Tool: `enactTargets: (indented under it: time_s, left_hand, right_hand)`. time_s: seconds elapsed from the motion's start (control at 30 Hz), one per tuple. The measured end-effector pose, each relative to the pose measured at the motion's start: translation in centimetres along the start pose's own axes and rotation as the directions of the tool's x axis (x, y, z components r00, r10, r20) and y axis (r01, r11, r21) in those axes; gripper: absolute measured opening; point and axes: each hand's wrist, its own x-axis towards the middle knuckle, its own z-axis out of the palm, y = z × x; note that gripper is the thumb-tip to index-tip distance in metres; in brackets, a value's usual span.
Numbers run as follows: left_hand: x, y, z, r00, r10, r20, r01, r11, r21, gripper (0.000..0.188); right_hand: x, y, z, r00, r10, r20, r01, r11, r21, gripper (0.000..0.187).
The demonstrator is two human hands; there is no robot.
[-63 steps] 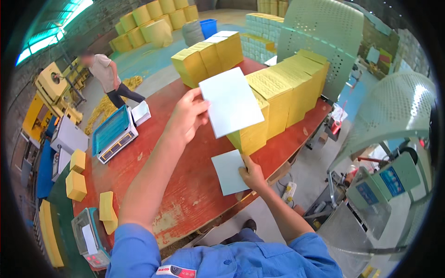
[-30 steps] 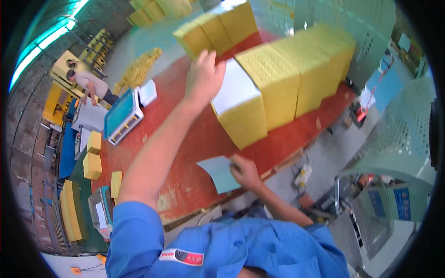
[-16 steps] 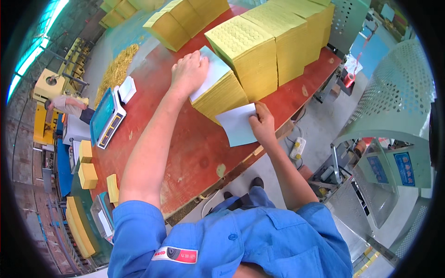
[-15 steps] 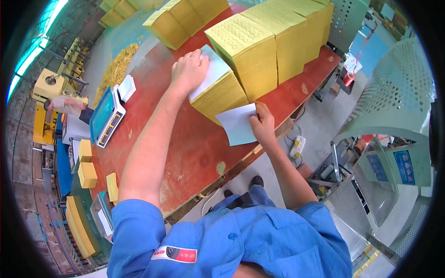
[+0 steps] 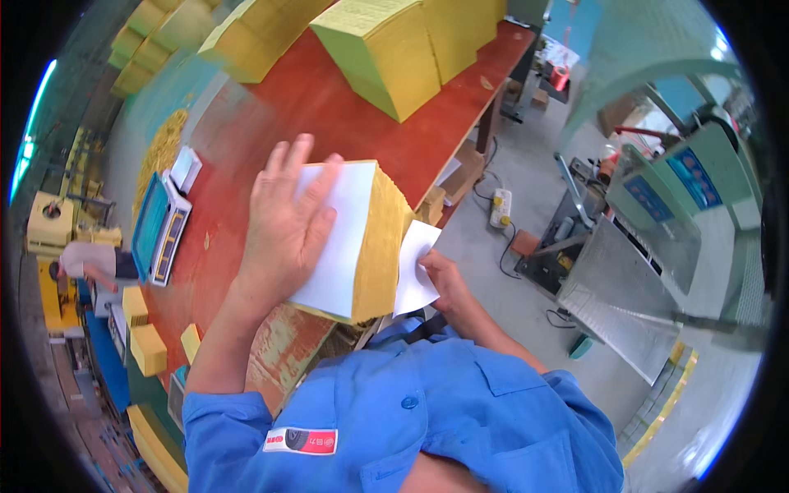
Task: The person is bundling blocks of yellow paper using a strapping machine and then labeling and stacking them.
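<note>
A thick stack of yellow paper (image 5: 383,238) sits at the near edge of the red table, close to my body. White paper (image 5: 339,222) covers its upper face. My left hand (image 5: 288,218) lies flat over that white paper with its fingers spread. On the stack's right side, my right hand (image 5: 441,278) pinches a second white sheet (image 5: 416,267) against or close to the yellow side. The fingers behind this sheet are partly hidden, as is the stack's underside.
Tall yellow paper stacks (image 5: 386,57) stand farther back on the red table (image 5: 238,156). A scale (image 5: 164,226) and small yellow blocks (image 5: 149,349) are at the left. To the right stand a metal machine (image 5: 616,287) and a power strip (image 5: 500,208) on the floor. Another person (image 5: 94,259) is far left.
The yellow stack has come away from the taller stacks toward my body and turned. My left hand came with it, fingers now spread. My right hand brought its white sheet to the stack's side.
</note>
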Motion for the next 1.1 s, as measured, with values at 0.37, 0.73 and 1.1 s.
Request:
enactTargets:
  time_s: [0.37, 0.73, 1.1]
  left_hand:
    - [-8.2, -3.3, 10.4, 0.928, -0.087, 0.363, 0.349, -0.147, -0.926, 0.051]
    - [2.4, 34.0, 24.9, 0.995, 0.056, -0.081, -0.067, -0.216, -0.974, 0.054]
    - [11.3, 56.1, 35.1, 0.853, 0.257, 0.455, 0.457, -0.788, -0.412, 0.054]
  right_hand:
    - [-12.1, -2.5, -2.1, 0.953, -0.296, 0.059, 0.295, 0.955, 0.026, 0.031]
    - [-42.2, -15.5, -23.6, 0.794, -0.558, -0.241, 0.543, 0.829, -0.132, 0.024]
    - [-52.2, -29.7, -44.0, 0.852, -0.420, -0.313, 0.427, 0.903, -0.047, 0.046]
